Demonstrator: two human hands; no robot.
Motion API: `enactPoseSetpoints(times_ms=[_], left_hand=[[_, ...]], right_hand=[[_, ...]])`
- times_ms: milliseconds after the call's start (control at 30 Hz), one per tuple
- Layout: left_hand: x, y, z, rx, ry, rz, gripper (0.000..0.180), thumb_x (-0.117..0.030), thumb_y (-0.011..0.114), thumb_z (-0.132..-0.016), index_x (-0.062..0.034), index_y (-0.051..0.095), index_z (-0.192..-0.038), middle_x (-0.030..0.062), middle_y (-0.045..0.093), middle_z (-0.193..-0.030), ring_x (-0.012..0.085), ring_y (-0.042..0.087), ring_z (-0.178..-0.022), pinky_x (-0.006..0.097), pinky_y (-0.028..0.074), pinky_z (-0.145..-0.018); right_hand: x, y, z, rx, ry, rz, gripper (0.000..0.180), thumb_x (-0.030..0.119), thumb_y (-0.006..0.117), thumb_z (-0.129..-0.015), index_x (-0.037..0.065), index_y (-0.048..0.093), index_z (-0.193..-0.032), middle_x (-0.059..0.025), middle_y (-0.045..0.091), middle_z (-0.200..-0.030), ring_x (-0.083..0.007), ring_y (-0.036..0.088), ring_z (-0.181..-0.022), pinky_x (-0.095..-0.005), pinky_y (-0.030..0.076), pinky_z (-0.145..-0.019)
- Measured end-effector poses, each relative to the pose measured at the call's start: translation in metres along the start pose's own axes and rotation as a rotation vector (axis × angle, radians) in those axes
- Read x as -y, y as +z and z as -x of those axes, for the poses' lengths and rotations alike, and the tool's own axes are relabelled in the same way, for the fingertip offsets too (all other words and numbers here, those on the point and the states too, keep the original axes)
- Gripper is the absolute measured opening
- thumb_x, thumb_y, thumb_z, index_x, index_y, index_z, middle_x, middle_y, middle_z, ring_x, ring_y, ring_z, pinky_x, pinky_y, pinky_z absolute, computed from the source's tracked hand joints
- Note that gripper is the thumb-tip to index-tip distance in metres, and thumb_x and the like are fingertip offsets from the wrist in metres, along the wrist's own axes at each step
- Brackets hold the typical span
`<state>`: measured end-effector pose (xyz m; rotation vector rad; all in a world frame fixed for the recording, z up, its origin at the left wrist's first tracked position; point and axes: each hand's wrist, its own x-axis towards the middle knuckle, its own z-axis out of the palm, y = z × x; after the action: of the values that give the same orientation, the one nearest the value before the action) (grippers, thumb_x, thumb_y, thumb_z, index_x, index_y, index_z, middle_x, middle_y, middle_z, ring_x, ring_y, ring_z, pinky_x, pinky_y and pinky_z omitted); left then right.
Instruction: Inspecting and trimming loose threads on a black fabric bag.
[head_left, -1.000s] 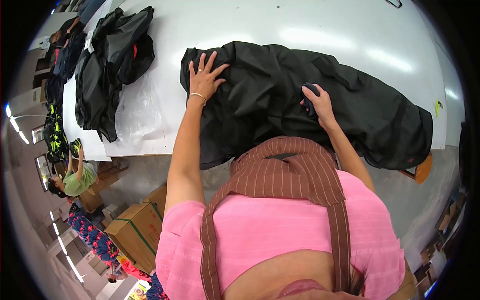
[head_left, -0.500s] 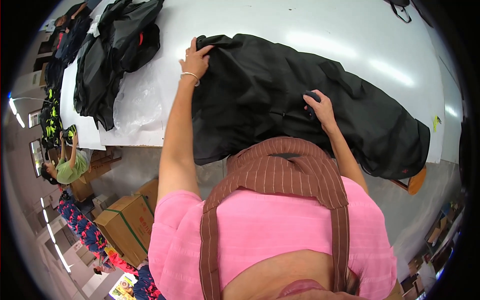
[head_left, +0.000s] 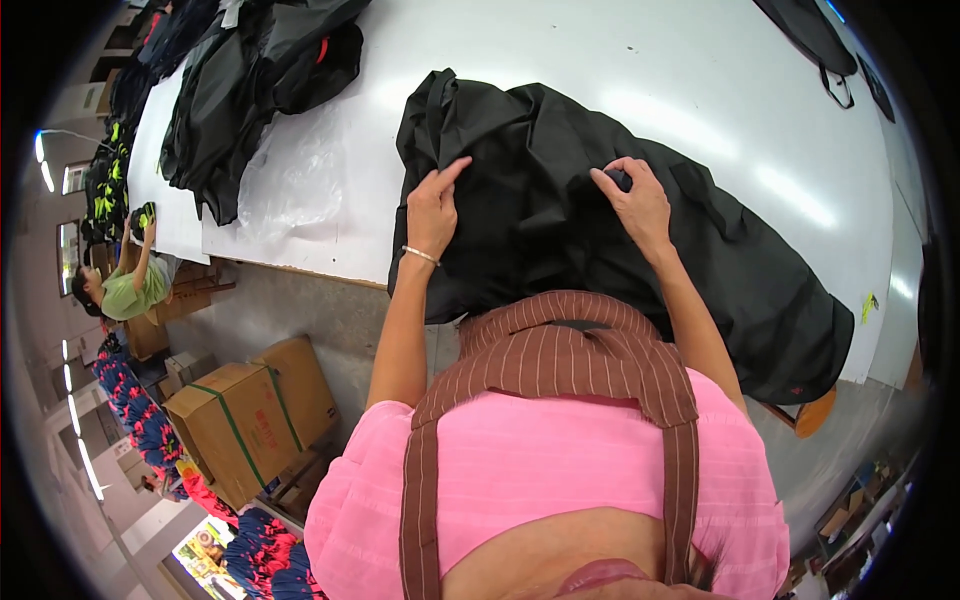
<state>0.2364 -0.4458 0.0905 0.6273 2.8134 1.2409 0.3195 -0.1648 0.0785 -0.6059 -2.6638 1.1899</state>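
A long black fabric piece (head_left: 545, 200), like a bag or cover, lies wrinkled across the near side of the white table, its far left corner bunched up. On its left part rests my left hand (head_left: 433, 215), with the index finger stretched out and no object visible in it. Further right, my right hand (head_left: 645, 210) is closed round a small dark rounded object (head_left: 620, 180) just over the cloth. Most of that object is hidden by the fingers, and its kind cannot be made out.
More black fabric pieces (head_left: 255, 85) are heaped at the left of the table (head_left: 480, 40), beside clear plastic film (head_left: 295, 175). A black bag (head_left: 810, 35) lies far right. Cardboard boxes (head_left: 235, 420) stand on the floor at left, where a person in green (head_left: 135, 290) works.
My left hand has come off the cloth's far left corner and drawn nearer to me. That corner is now more bunched. The right hand still holds the dark object, now turned and more covered.
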Motion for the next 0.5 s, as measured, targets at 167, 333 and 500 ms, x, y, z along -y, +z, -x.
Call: enactPoseSetpoints(times_ms=[167,333,500], left_hand=[[-0.004,-0.015,0.046,0.031,-0.155,0.174,0.033,0.003,0.053,-0.087,-0.0111,0.067,-0.114,0.0120,0.060,-0.079,0.0153,0.060,-0.072,0.026,0.045,-0.067],[0.028,-0.017,0.091,0.072,-0.531,0.590,0.030,0.003,0.053,-0.088,-0.0035,0.068,-0.113,0.0033,0.068,-0.104,0.0082,0.059,-0.093,0.019,0.043,-0.084],[0.048,-0.013,0.102,0.225,-0.950,0.781,0.029,0.002,0.055,-0.088,-0.0069,0.070,-0.111,-0.0030,0.066,-0.090,0.0030,0.052,-0.073,0.017,0.042,-0.066]], right_hand=[[0.005,0.009,-0.006,-0.039,-0.105,0.291,0.031,0.041,0.068,-0.079,0.013,0.062,-0.090,-0.0057,0.060,-0.095,-0.0288,0.062,-0.088,-0.0410,0.050,-0.072],[-0.025,-0.013,0.011,0.026,0.034,0.214,0.023,0.029,0.066,-0.079,0.011,0.063,-0.092,-0.0060,0.061,-0.094,-0.0292,0.063,-0.087,-0.0394,0.049,-0.073],[-0.045,-0.037,0.043,0.034,0.098,-0.033,0.020,0.024,0.068,-0.080,0.007,0.063,-0.089,-0.0077,0.063,-0.082,-0.0241,0.062,-0.078,-0.0332,0.047,-0.072]])
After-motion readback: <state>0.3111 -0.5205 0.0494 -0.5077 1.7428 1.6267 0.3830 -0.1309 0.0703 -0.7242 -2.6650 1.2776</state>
